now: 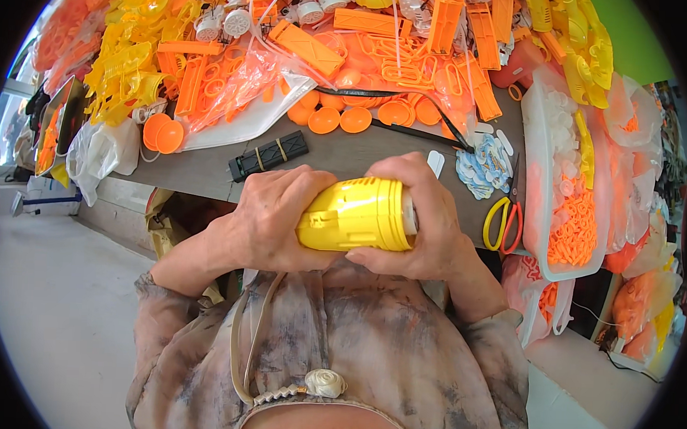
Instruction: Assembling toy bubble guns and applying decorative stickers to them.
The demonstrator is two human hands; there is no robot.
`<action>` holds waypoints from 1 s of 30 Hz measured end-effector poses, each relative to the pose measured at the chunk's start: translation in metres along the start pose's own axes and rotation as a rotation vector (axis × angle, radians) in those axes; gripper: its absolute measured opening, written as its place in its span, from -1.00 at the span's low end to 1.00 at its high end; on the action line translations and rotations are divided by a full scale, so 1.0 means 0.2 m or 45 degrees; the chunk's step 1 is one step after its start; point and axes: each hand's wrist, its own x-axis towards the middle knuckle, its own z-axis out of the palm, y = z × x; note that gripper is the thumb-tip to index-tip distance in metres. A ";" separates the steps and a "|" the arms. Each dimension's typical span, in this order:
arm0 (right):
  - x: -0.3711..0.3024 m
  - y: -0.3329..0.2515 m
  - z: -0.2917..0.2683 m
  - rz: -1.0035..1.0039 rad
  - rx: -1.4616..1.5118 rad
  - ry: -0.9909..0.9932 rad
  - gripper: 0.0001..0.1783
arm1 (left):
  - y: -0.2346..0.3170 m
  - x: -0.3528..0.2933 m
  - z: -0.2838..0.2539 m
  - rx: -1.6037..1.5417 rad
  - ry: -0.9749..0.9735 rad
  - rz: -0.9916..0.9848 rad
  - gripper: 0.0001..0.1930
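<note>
Both my hands grip a yellow plastic cylindrical casing [355,215], held sideways in front of my chest, near the table's front edge. My left hand [271,215] wraps round its left end, hiding that end. Closed round the right end, my right hand [427,222] has its thumb along the lower rim and its fingers over the top. A whitish round part [410,216] shows inside the right opening, partly covered by my palm. Just beyond my left hand lies a black ribbed block [268,156] with bands round it.
Orange and yellow plastic parts [308,48] heap across the back of the table [200,166]. Orange discs [324,120] lie before them. Scissors [504,221], blue-white stickers [483,167] and a translucent bin [539,215] of small parts are to the right. A white bag [105,154] hangs left.
</note>
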 end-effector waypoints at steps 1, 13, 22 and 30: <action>0.00 0.02 0.02 -0.101 -0.040 0.058 -0.08 | 0.00 0.00 0.00 0.066 0.016 0.076 -0.41; 0.06 0.01 0.07 -0.376 -0.112 0.448 -0.15 | -0.09 0.02 0.10 -0.632 0.897 0.032 -0.35; 0.02 -0.03 0.17 -0.357 -0.335 0.645 -0.09 | -0.16 0.09 0.10 -1.040 0.924 -0.061 -0.34; -0.09 -0.01 0.13 -0.304 -0.253 0.394 -0.07 | -0.02 0.13 -0.10 0.186 -0.001 0.318 -0.47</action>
